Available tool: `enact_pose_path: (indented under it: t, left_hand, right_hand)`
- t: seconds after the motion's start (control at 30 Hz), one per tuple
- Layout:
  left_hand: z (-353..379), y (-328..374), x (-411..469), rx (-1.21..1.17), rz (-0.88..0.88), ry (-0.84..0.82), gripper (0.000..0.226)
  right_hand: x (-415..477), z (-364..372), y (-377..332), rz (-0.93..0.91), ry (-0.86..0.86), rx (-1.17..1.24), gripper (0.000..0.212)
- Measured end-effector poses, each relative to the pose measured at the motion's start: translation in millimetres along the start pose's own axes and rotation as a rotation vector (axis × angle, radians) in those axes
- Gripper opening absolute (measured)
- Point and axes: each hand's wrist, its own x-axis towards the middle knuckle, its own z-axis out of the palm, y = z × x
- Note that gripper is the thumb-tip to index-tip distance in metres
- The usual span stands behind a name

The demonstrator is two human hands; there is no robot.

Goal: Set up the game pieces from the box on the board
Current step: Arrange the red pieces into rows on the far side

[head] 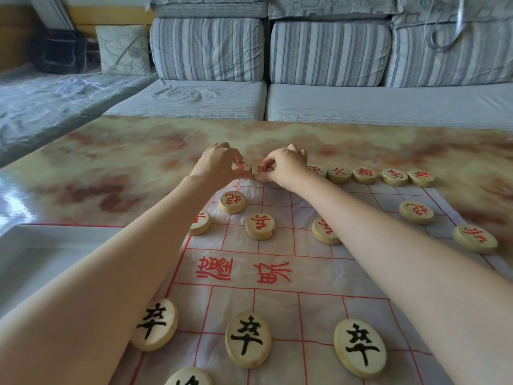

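Both arms reach to the board's (pixel 313 276) 12 o'clock edge. There the left grip (pixel 216 165) is pinched on one red disc (pixel 241 165), and the right grip (pixel 286 168) is clamped on its neighbour (pixel 262 171), touching it on the 3 o'clock side. They seem held low and close so each disc can be seated in line with the back row (pixel 364 175) running toward 2 o'clock, while the black discs (pixel 248 340) wait at 6 o'clock.

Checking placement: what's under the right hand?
The right hand pinches a red-lettered piece at the far edge of the board. Its palm covers the next spots; pieces there cannot be seen.
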Motion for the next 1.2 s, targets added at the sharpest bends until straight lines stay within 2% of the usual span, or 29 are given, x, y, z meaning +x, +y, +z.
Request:
enact_pose_path:
  t: [0.1, 0.27, 0.5, 1.2]
  left_hand:
    - [-4, -1, -2, -0.106, -0.003, -0.058, 0.067]
    - [-14, -5, -4, -0.197, 0.026, -0.15, 0.055]
    - [-8, -2, -4, -0.151, 0.037, -0.07, 0.046]
    - [-3, -4, -3, -0.137, 0.001, -0.025, 0.037]
  right_hand:
    - [-2, -1, 3, 0.009, 0.021, 0.047, 0.056]
    - [-6, -5, 6, 0.003, 0.03, 0.057, 0.054]
    - [1, -1, 6, -0.002, 0.022, -0.018, 0.04]
    - [1, 2, 8, 0.002, 0.056, -0.074, 0.038]
